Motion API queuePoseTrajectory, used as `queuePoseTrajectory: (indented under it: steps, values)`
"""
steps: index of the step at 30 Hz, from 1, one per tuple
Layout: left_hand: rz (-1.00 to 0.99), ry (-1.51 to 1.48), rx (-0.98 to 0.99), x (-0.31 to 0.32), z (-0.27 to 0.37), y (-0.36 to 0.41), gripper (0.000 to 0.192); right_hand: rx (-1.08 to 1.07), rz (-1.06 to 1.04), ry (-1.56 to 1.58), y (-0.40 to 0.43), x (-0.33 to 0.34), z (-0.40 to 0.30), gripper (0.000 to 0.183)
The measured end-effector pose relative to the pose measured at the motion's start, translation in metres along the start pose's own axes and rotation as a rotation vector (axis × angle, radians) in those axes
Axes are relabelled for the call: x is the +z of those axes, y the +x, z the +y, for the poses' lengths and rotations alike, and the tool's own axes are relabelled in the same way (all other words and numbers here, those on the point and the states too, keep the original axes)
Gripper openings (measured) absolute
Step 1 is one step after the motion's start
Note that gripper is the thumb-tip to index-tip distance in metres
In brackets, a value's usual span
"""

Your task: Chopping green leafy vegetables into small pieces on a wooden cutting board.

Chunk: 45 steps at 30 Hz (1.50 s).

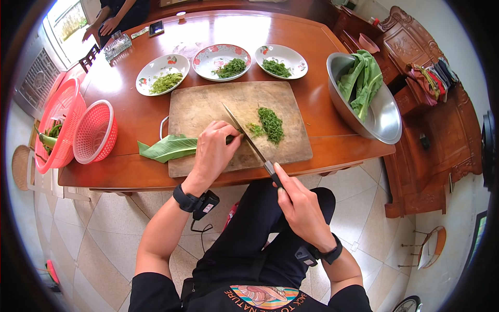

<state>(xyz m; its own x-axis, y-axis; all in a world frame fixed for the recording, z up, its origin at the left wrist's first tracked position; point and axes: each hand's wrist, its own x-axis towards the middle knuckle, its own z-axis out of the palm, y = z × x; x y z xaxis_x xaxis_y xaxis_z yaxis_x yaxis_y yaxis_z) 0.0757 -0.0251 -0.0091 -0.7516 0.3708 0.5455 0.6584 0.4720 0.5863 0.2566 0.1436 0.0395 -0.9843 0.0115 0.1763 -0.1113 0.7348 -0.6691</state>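
Observation:
My left hand (215, 145) grips a rolled green leaf (171, 148) on the wooden cutting board (202, 101). The leaf's broad end sticks out past the board's left edge. In my right hand (302, 206) is the dark handle of a kitchen knife (249, 142). Its blade slants up and left across the board, close beside my left fingertips at the roll's cut end. Finely shredded greens (271, 125) lie in a dark green heap right of the blade, with a small paler bit between. My left palm and fingers hide the middle of the leaf.
Behind the board stand three plates of shredded greens: a left plate (146, 64), a middle plate (202, 54) and a right plate (300, 66). A steel basin (386, 117) with large leaves is at right. Pink baskets (95, 132) stand left. Another person's hands (111, 25) show at far left.

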Motion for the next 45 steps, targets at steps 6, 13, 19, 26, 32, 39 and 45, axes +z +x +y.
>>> queuePoseTrajectory:
  steps: [6,13,19,26,32,39,45]
  values:
    - [-0.026,0.013,-0.027,-0.003,-0.001,-0.001,0.01,0.037,-0.006,-0.057,0.008,0.009,-0.002,0.053]
    - [-0.014,-0.017,-0.029,-0.002,0.0,-0.002,0.01,0.081,0.03,0.078,-0.011,-0.007,0.003,0.052]
    - [-0.024,0.023,-0.027,-0.002,-0.001,-0.001,0.01,0.144,-0.033,0.108,-0.018,-0.018,-0.008,0.051]
    - [-0.002,0.015,-0.012,-0.001,-0.001,-0.001,0.009,0.161,-0.058,0.145,-0.02,-0.021,-0.012,0.05]
    - [-0.009,0.018,-0.014,-0.002,0.0,-0.001,0.009,0.167,-0.07,0.149,-0.02,-0.022,-0.015,0.05]
    - [-0.011,0.014,-0.018,-0.003,0.0,-0.001,0.009,0.169,-0.078,0.15,-0.022,-0.025,-0.016,0.05]
    - [-0.014,0.03,-0.011,-0.003,0.0,-0.001,0.009,0.172,-0.086,0.148,-0.017,-0.022,-0.014,0.05]
